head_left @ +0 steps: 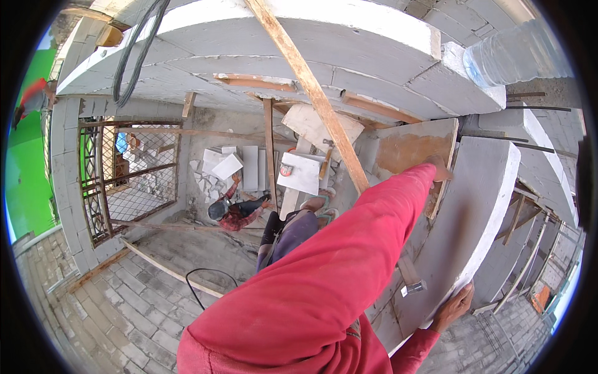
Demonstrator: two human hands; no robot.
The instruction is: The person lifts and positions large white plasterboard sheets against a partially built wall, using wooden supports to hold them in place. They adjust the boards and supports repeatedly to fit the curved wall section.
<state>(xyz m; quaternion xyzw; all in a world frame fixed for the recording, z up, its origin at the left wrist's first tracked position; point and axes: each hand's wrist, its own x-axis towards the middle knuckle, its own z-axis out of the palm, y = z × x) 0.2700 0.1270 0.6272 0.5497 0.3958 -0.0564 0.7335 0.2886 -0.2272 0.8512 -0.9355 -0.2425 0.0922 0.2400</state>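
A large white-grey lightweight concrete block (483, 193) stands along the wall on my right. My right hand (455, 306) curls its fingers around the white edge at its near end. My left arm, in a red sleeve, stretches across the view. At its end my left hand (441, 168) has bent fingers between the block's far corner and a brown-stained board (416, 153); the sleeve partly hides what they grip. Left of the block, a hammer (413, 288) with a shiny head and wooden handle lies on the wall top.
A long wooden beam (311, 87) slants across the view. Below, a co-worker (232, 212) crouches beside cut white blocks (227, 165). Another hammer (326, 161) lies on a white slab. A clear plastic bottle (520, 56) sits at far right, a metal grille (140, 168) at left.
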